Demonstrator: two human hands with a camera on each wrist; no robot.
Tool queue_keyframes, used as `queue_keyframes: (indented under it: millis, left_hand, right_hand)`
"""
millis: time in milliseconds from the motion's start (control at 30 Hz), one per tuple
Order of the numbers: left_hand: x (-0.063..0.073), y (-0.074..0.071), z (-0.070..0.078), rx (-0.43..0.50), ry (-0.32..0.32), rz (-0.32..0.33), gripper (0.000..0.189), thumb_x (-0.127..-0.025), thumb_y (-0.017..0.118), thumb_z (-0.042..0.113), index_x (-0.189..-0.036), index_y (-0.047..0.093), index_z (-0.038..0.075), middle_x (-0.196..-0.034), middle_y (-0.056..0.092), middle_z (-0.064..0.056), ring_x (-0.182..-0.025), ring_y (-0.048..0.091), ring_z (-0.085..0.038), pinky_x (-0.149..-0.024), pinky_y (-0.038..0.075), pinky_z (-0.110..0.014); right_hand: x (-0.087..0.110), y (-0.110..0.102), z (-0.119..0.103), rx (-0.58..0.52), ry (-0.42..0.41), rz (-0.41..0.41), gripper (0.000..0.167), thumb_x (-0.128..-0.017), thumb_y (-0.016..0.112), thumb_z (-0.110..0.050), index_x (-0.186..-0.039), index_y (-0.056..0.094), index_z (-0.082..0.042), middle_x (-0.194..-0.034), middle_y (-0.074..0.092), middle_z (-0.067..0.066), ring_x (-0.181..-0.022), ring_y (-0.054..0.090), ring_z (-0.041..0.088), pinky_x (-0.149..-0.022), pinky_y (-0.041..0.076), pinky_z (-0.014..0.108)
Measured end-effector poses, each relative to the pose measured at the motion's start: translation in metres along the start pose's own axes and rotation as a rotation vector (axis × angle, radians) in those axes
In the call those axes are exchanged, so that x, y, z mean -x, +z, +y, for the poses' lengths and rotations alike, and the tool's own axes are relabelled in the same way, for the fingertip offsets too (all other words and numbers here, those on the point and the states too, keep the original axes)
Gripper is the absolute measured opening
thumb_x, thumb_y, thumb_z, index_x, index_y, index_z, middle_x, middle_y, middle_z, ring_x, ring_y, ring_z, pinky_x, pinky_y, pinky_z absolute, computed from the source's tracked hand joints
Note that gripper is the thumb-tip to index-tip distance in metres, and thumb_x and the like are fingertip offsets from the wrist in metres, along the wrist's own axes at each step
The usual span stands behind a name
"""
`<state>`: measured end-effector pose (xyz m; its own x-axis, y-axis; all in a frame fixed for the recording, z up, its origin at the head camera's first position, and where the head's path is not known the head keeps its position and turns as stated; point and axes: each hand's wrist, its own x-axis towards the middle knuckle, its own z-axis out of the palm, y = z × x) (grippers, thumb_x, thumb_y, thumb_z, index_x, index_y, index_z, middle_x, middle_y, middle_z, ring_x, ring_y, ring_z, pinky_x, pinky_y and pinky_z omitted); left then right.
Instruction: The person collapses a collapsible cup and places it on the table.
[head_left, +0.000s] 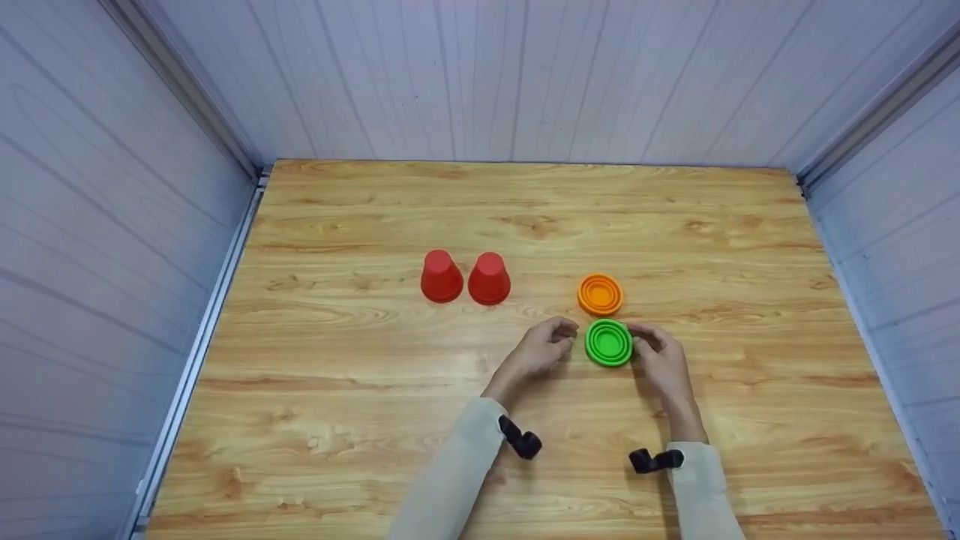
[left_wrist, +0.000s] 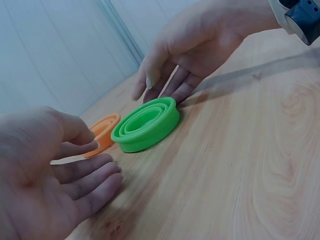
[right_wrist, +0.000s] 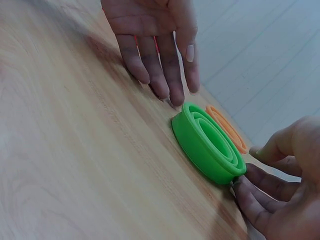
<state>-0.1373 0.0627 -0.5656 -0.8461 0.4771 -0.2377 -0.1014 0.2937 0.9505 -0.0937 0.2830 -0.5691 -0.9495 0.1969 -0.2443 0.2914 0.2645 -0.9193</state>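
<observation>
A green collapsible cup (head_left: 608,343), pressed flat into concentric rings, lies on the wooden table between the two hands. To its left is the left hand (head_left: 541,347), its fingers loosely bent and apart from the cup; nothing is in it. On the other side the right hand (head_left: 660,360) has its fingertips at the cup's rim, seemingly touching it, as the right wrist view shows, without curling round it. Just behind the green cup, an orange collapsible cup (head_left: 600,295) of the same ringed shape lies flat, partly hidden by fingers in the left wrist view.
Two red cups stand upside down to the left, further back: one red cup (head_left: 441,277) beside another red cup (head_left: 490,279). Pale panel walls (head_left: 480,82) border the wooden table (head_left: 337,420) at the back and both sides. Black wrist mounts (head_left: 520,438) sit over the sleeves.
</observation>
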Motion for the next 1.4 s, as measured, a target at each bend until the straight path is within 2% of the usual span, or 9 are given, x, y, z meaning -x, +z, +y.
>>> queue_keyframes:
  millis: [333,667,800,833,900,1000,1033,1200,1400]
  left_hand:
    - [0.005,-0.015,-0.007,0.062,0.044,0.226,0.021,-0.092,0.057,0.005,-0.112,0.061,0.003,-0.11,0.066,-0.01,-0.102,0.062,-0.017,-0.091,0.05,-0.028]
    - [0.013,-0.037,-0.008,0.197,0.122,0.449,0.025,-0.091,0.058,0.0,-0.115,0.056,-0.007,-0.107,0.062,-0.023,-0.1,0.061,-0.032,-0.091,0.051,-0.037]
    - [0.028,-0.048,0.011,0.23,0.115,0.566,0.026,-0.09,0.057,-0.002,-0.114,0.054,-0.009,-0.106,0.061,-0.025,-0.099,0.059,-0.032,-0.09,0.05,-0.037]
    - [0.029,-0.049,0.012,0.232,0.117,0.599,0.025,-0.09,0.058,-0.002,-0.114,0.054,-0.009,-0.106,0.061,-0.025,-0.099,0.059,-0.031,-0.09,0.05,-0.037]
    - [0.029,-0.052,0.01,0.246,0.13,0.66,0.025,-0.089,0.059,-0.001,-0.113,0.054,-0.007,-0.106,0.061,-0.023,-0.099,0.059,-0.03,-0.091,0.05,-0.037]
    - [0.021,-0.055,-0.004,0.266,0.147,0.739,0.027,-0.088,0.06,0.0,-0.114,0.053,-0.004,-0.107,0.06,-0.019,-0.099,0.058,-0.027,-0.091,0.049,-0.037]
    - [0.018,-0.056,-0.01,0.269,0.145,0.756,0.029,-0.088,0.061,0.001,-0.115,0.052,-0.002,-0.108,0.059,-0.018,-0.1,0.058,-0.027,-0.092,0.049,-0.037]
    - [0.018,-0.064,-0.009,0.249,0.126,0.806,0.035,-0.087,0.063,0.002,-0.119,0.048,0.001,-0.114,0.054,-0.014,-0.105,0.054,-0.026,-0.094,0.048,-0.041]
    - [0.019,-0.072,-0.007,0.109,0.049,0.818,0.044,-0.087,0.064,0.01,-0.127,0.046,0.008,-0.126,0.047,-0.009,-0.116,0.05,-0.022,-0.095,0.05,-0.035]
  right_hand:
    - [0.0,-0.001,-0.001,0.001,0.003,0.041,0.03,-0.098,0.048,-0.007,-0.126,0.057,-0.002,-0.126,0.059,0.016,-0.115,0.054,0.019,-0.089,0.044,0.014]
    - [0.002,-0.001,-0.004,0.006,0.025,0.056,0.03,-0.099,0.047,-0.011,-0.127,0.057,-0.002,-0.128,0.058,0.016,-0.118,0.053,0.021,-0.092,0.045,0.016]
    - [0.003,-0.001,-0.005,-0.005,0.026,0.055,0.031,-0.1,0.046,-0.011,-0.127,0.056,-0.001,-0.128,0.057,0.017,-0.118,0.053,0.022,-0.092,0.047,0.018]
    - [0.003,-0.001,-0.006,-0.01,0.031,0.053,0.031,-0.1,0.046,-0.011,-0.128,0.055,-0.001,-0.129,0.057,0.017,-0.119,0.053,0.022,-0.093,0.047,0.018]
    - [0.003,-0.001,-0.006,-0.024,0.038,0.052,0.032,-0.1,0.046,-0.011,-0.129,0.055,-0.001,-0.129,0.056,0.017,-0.119,0.052,0.022,-0.093,0.047,0.019]
    - [0.003,-0.001,-0.006,-0.046,0.041,0.044,0.032,-0.1,0.045,-0.011,-0.129,0.054,-0.001,-0.13,0.054,0.017,-0.12,0.051,0.022,-0.094,0.047,0.022]
    - [0.003,-0.001,-0.007,-0.052,0.04,0.043,0.032,-0.1,0.045,-0.01,-0.129,0.054,-0.001,-0.131,0.054,0.017,-0.12,0.051,0.022,-0.094,0.047,0.023]
    - [0.004,0.0,-0.007,-0.065,0.024,0.057,0.031,-0.1,0.045,-0.008,-0.128,0.054,0.001,-0.129,0.055,0.017,-0.117,0.052,0.02,-0.094,0.048,0.025]
    - [0.004,0.001,-0.008,-0.071,0.003,0.083,0.029,-0.099,0.048,-0.007,-0.125,0.056,0.001,-0.126,0.057,0.017,-0.108,0.055,0.012,-0.091,0.049,0.021]
